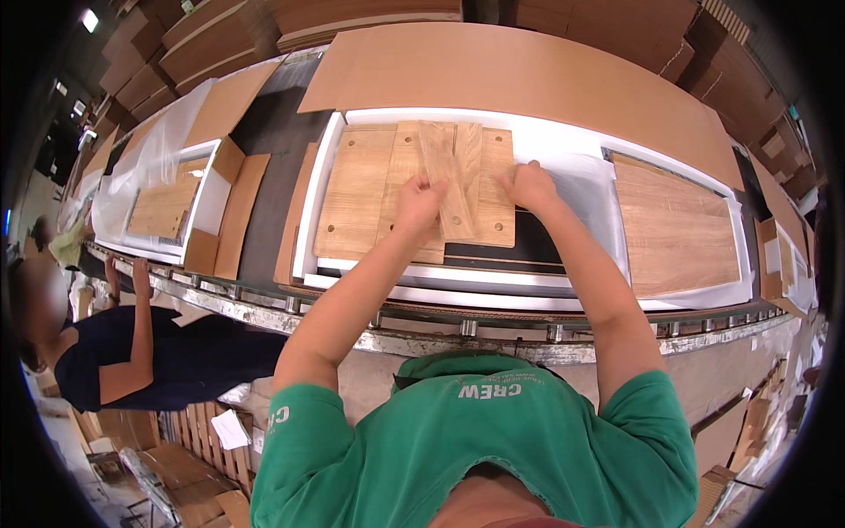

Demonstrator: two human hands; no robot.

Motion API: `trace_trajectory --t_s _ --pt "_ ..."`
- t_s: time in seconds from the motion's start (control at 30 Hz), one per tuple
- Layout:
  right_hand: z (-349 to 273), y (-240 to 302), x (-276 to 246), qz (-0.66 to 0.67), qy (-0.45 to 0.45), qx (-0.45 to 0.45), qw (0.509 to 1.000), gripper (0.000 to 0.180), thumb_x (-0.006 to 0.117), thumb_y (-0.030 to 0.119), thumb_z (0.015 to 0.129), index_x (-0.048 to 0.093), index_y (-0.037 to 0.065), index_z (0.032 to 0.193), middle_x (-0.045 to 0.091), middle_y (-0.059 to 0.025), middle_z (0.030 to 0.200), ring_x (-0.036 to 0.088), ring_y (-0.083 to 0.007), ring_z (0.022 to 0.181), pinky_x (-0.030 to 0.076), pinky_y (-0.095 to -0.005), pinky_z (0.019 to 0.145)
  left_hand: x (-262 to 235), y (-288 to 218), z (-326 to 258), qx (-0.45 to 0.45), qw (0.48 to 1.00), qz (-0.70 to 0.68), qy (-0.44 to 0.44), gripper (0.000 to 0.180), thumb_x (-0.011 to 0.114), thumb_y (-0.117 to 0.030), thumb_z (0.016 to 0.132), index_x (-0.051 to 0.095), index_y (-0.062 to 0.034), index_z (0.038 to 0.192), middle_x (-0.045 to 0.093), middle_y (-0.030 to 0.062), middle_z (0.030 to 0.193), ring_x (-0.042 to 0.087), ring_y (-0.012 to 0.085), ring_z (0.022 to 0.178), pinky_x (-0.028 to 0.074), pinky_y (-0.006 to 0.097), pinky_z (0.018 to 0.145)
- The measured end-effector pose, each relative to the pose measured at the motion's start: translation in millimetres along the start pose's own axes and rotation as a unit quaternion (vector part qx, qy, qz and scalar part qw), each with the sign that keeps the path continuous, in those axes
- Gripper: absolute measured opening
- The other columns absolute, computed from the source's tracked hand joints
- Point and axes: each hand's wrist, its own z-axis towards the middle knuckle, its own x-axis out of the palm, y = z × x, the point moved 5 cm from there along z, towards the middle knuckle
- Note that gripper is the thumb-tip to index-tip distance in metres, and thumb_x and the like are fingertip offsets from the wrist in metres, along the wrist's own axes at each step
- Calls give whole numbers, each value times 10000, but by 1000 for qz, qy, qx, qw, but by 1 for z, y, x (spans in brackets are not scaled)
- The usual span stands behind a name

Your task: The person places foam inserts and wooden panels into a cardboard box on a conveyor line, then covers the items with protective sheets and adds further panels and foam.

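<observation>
My left hand (421,202) is closed on a narrow wooden strip (451,198), which lies slanted across the stacked panels and looks slightly smeared by motion. Beneath it are light wood-grain panels (356,189) with round holes near their corners, packed side by side in a white foam-lined carton (327,167). At the right-hand edge of the panel (495,207), my right hand (532,187) has its fingers bent, the thumb over that edge. Its fingertips are partly hidden. Right of that hand, translucent wrapping (583,198) covers part of the carton.
A larger wooden board (673,229) fills the carton's right end. Behind stands a raised cardboard flap (528,70). The carton rests on a roller conveyor (471,327). Another open carton (198,224) with a board is at left, where a co-worker in dark clothing (132,352) stands.
</observation>
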Motion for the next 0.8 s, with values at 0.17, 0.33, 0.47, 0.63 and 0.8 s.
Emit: trace_trajectory --t_s 0.17,0.33,0.47,0.63,0.8 --pt "-39 13 -4 300 50 -45 951 700 510 536 839 509 -66 1195 573 -296 1097 571 -385 1024 456 -412 864 63 13 -19 8 993 17 120 151 574 -41 832 546 -20 980 596 44 844 559 133 730 442 256 606" --pt "-45 -10 -12 327 21 -46 944 683 587 481 817 471 -83 1184 583 -276 1103 594 -345 1012 471 -381 842 93 11 -23 52 971 125 197 203 585 6 797 576 -22 998 612 32 863 564 115 767 436 235 667" --pt "-50 -27 3 365 49 -44 929 658 597 445 814 464 -77 1192 594 -265 1077 595 -347 1001 464 -383 857 94 3 -14 167 905 305 244 354 649 -191 793 576 -4 1085 584 114 1035 553 186 946 457 303 746" --pt "-38 -42 -11 253 -45 28 966 622 616 403 795 484 -70 1178 540 -255 1103 558 -351 1016 459 -387 877 85 -22 -25 356 708 604 -79 611 678 -447 745 535 -14 1151 499 197 1098 444 303 1104 426 410 864" --pt "-27 -64 -14 22 -83 4 996 618 637 421 779 531 -94 1105 461 -240 1105 476 -374 1044 469 -414 867 68 -12 9 236 742 626 -43 645 658 -450 765 496 -55 1248 520 240 1120 524 362 1045 460 408 843"
